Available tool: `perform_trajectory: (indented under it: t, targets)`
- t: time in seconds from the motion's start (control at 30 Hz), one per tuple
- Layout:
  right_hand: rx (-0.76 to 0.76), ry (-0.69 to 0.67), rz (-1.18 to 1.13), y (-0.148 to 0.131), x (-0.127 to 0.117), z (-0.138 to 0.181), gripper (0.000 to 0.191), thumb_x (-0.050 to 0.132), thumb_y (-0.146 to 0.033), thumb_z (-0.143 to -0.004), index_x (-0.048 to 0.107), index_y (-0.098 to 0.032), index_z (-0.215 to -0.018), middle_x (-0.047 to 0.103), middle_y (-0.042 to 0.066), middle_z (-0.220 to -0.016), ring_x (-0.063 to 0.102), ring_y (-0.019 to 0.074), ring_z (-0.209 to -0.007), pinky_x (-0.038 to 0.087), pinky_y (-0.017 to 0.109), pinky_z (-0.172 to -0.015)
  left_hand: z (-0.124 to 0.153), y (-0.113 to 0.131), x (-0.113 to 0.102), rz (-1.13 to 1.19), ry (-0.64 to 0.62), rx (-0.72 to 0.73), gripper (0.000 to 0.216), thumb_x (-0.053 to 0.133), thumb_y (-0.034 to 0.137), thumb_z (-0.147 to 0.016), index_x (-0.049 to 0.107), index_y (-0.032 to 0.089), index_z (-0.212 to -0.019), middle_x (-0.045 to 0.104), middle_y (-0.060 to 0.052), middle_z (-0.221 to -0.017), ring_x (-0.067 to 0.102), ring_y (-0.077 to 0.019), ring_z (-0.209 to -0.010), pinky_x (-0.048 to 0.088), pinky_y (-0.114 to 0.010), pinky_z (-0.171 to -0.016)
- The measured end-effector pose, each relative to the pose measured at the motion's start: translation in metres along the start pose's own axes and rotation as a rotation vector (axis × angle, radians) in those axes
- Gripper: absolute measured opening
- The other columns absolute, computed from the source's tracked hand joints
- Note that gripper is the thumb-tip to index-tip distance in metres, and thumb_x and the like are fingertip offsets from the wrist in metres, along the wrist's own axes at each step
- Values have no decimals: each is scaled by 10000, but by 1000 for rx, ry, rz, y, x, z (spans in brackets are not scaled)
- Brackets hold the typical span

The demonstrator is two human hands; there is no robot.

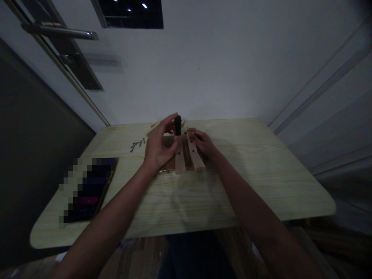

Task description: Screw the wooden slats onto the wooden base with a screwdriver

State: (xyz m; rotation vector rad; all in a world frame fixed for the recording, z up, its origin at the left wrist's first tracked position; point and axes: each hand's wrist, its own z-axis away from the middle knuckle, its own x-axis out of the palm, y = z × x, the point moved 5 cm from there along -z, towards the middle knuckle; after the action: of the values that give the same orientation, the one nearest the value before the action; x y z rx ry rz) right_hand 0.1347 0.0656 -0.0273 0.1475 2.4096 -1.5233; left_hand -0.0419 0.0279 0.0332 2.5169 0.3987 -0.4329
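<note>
My left hand (pixel 161 146) is closed around the black handle of a screwdriver (pixel 177 125), which stands upright over a wooden slat (pixel 180 159). My right hand (pixel 203 142) rests with fingers pressed down on a second wooden slat (pixel 196 156) just to the right. Both slats lie on a darker wooden board (pixel 167 166) in the middle of the light wooden table (pixel 232 193). The screwdriver's tip is hidden behind my fingers.
Several dark screws (pixel 137 145) lie on the table left of my left hand. A blurred-out flat dark object (pixel 87 190) sits near the table's left edge. A white wall stands behind, with a door and its metal handle (pixel 61 32) at upper left.
</note>
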Motion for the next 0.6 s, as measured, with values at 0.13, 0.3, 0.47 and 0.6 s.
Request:
perform_trajectory:
  t: [0.13, 0.3, 0.47, 0.6]
  targets:
    - [-9, 5, 7, -2, 0, -1, 613, 510, -788, -862, 630, -190, -793, 632, 42, -768, 558, 190, -745, 440, 323, -688, -1, -4, -1, -30, 49, 22, 630, 740, 481, -867, 500, 315, -1425, 649, -57, -1264, 670, -196, -998, 581, -334, -839]
    - [-18, 15, -10, -3, 0, -1, 613, 528, -788, -850, 629, -189, -774, 631, 39, -756, 561, 186, -733, 446, 324, -696, 0, -5, -1, -5, 52, 7, 577, 699, 456, -906, 491, 316, -1426, 663, -52, -1213, 667, -187, -950, 578, -335, -829]
    - [1, 10, -13, -1, 1, -1, 643, 506, -818, -840, 646, -192, -792, 662, 49, -808, 576, 193, -777, 460, 333, -736, 1, -1, -1, 2, 31, -5, 632, 628, 495, -945, 392, 291, -1494, 667, -71, -1246, 673, -162, -902, 579, -315, -833]
    - [-2, 1, -13, 0, 1, -1, 640, 504, -814, -847, 676, -198, -860, 679, 54, -847, 596, 203, -816, 477, 347, -777, 2, -1, 0, 5, 19, 7, 619, 583, 485, -970, 357, 305, -1518, 658, -77, -1276, 688, -162, -898, 586, -324, -837]
